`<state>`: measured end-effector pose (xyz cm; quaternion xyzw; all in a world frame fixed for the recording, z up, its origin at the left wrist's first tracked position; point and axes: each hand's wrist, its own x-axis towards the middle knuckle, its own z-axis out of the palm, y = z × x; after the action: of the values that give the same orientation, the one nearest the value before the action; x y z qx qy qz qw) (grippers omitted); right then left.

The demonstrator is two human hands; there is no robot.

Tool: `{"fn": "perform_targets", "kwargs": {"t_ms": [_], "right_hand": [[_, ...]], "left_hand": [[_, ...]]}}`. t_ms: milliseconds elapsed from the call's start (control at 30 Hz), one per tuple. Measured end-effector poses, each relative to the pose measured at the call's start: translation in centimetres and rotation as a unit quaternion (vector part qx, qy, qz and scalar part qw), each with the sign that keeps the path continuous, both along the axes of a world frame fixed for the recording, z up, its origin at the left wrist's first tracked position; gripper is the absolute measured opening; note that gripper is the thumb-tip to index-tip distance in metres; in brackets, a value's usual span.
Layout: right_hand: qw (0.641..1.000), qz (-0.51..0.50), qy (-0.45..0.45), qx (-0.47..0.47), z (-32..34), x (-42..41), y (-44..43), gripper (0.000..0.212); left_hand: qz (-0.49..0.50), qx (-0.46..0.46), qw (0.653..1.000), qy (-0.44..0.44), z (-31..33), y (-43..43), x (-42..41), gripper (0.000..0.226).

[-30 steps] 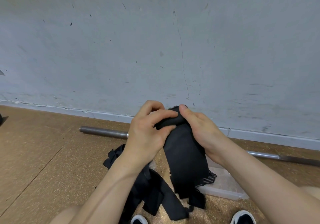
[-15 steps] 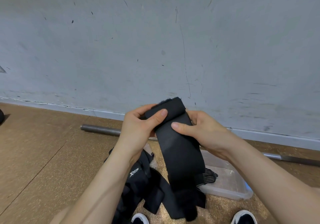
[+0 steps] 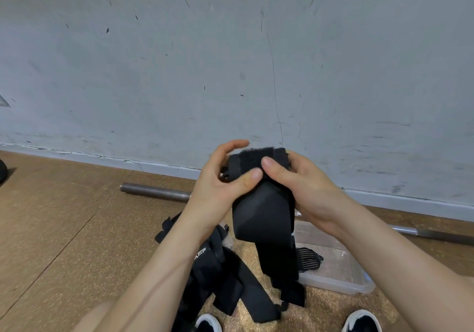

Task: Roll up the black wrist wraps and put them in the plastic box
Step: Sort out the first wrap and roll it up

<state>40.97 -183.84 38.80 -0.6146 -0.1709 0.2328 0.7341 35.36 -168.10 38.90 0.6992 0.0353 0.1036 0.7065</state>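
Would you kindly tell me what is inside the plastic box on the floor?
A striped fabric piece appears to lie inside the plastic box; the hanging wrist wrap hides the box's left part.

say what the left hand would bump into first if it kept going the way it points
The black wrist wrap: the left hand points forward and right, straight at the rolled end it pinches, with the thumb of the right hand just past it. Depth beyond that is unclear.

Bar (image 3: pixel 154 192) mid-section hidden behind wrist wrap (image 3: pixel 264 211); plastic box (image 3: pixel 333 284) partly covered by it; shoes (image 3: pixel 361 321) cropped at the bottom edge.
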Motion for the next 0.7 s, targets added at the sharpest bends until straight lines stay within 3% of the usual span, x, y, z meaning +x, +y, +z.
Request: {"fn": "perform_targets", "kwargs": {"t_ms": [67, 133, 233, 367, 533, 700], "right_hand": [[0.998, -0.020, -0.057, -0.036, 0.0, 0.0, -0.3, 0.024], [0.995, -0.027, -0.084, -0.052, -0.1, -0.1, -0.3, 0.020], [1.000, -0.001, -0.021, -0.016, -0.3, -0.1, -0.1, 0.041], [0.998, 0.001, 0.058, -0.030, -0.2, -0.4, 0.4, 0.044], [0.996, -0.060, 0.069, 0.003, -0.6, -0.8, 1.0, 0.031], [0.992, -0.086, -0.049, -0.073, -0.3, -1.2, 0.8, 0.022]], "left_hand": [[-0.022, -0.076, 0.995, 0.061, 0.0, 0.2, 0.1, 0.048], [-0.016, -0.070, 0.996, 0.059, -0.1, 0.2, 0.3, 0.047], [0.021, -0.084, 0.996, 0.013, 0.0, 0.2, 0.4, 0.039], [0.074, -0.001, 0.997, -0.014, -0.2, -0.2, 0.3, 0.035], [0.045, 0.066, 0.996, -0.030, -0.7, -1.5, -0.1, 0.042], [-0.029, -0.010, 1.000, 0.008, -0.4, -1.6, -0.1, 0.030]]}}
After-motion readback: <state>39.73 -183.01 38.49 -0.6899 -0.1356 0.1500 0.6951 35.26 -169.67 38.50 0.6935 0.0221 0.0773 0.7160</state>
